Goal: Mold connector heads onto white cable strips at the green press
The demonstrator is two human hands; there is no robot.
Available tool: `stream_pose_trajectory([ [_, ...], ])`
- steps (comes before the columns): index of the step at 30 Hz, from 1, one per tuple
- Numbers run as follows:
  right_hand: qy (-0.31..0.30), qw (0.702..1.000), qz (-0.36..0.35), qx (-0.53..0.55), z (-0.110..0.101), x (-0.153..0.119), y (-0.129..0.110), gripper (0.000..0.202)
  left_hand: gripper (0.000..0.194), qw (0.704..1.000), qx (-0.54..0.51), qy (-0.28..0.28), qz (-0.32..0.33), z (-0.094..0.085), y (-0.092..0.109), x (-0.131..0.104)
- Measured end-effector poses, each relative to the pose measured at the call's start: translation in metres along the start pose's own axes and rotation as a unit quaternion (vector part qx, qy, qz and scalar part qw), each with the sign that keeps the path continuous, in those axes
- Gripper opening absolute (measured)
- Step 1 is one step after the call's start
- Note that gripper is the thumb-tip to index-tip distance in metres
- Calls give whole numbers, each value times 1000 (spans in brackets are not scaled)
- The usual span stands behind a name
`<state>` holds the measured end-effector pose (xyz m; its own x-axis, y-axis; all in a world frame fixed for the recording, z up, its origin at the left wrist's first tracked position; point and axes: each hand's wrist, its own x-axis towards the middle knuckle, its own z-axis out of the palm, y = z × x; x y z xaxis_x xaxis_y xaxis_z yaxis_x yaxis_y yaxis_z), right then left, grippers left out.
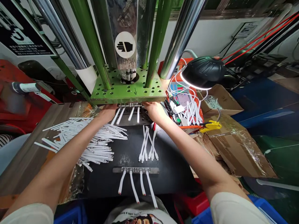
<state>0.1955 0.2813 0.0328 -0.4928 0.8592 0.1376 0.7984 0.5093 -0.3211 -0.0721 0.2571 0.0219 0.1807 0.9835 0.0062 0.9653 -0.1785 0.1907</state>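
Observation:
Under the green press plate (128,99), a slotted metal bar (130,105) holds several short white cables (121,115) that hang toward me. My left hand (108,112) grips the bar's left end, and my right hand (154,110) grips its right end. The plate's front edge partly hides the fingertips of both. Nearer to me on the black tabletop (100,183) lies a second metal bar (116,170) with several white cables in it. Between the bars is a small bunch of white cables (146,146) with connector ends. A large heap of white cables (93,146) lies beneath my left forearm.
Shiny guide columns (179,37) and green rods rise around the press. At right, a lit black lamp (203,73) hangs over an orange bin (195,124) with cables and a phone (184,99). Yellow-handled cutters (211,126) and cardboard boxes (240,146) are farther right.

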Motion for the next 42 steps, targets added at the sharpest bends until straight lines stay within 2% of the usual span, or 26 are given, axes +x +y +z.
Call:
stream_pose_trajectory([
  [3,-51,998,-30,38,-17,-54,-2,26,35,997,-77,-15,20,-11,15,-49],
  [5,-122,985,-37,118,-29,-87,-2,17,30,982,-175,-52,46,-18,28,-82],
  [8,-250,931,-27,265,-42,-123,-3,18,31,940,-313,-127,38,-23,46,-119],
  [11,-298,891,-3,342,-45,-145,-6,26,29,904,-395,-160,23,-22,60,-138],
  [14,-283,887,12,365,-43,-159,-12,31,27,887,-428,-169,30,-20,69,-144],
  [17,-245,905,18,347,-45,-173,-14,35,26,880,-440,-175,42,-18,73,-149],
  [19,-213,921,25,325,-49,-189,-9,37,28,886,-426,-172,57,-16,73,-158],
  [21,-183,937,46,295,-55,-213,2,38,29,918,-359,-150,83,-11,71,-174],
  [24,-161,949,107,248,-61,-264,30,39,25,958,-220,-106,148,5,70,-202],
  [27,-137,954,161,213,-62,-315,55,36,19,972,-118,-71,191,30,78,-221],
  [30,-115,962,170,179,-55,-344,58,30,16,981,-23,-19,190,50,84,-225],
  [33,-83,975,126,163,-35,-346,34,25,17,979,-14,14,204,51,76,-222],
  [36,-23,986,59,151,-5,-329,1,27,20,971,-40,40,231,35,50,-216],
  [38,-9,992,23,123,14,-313,-19,30,21,969,-41,67,234,20,28,-208],
  [40,-28,996,-12,87,26,-296,-33,31,21,971,-32,87,220,7,7,-195],
  [42,-83,992,-56,77,26,-274,-43,28,21,973,-23,105,206,-1,-9,-178],
])
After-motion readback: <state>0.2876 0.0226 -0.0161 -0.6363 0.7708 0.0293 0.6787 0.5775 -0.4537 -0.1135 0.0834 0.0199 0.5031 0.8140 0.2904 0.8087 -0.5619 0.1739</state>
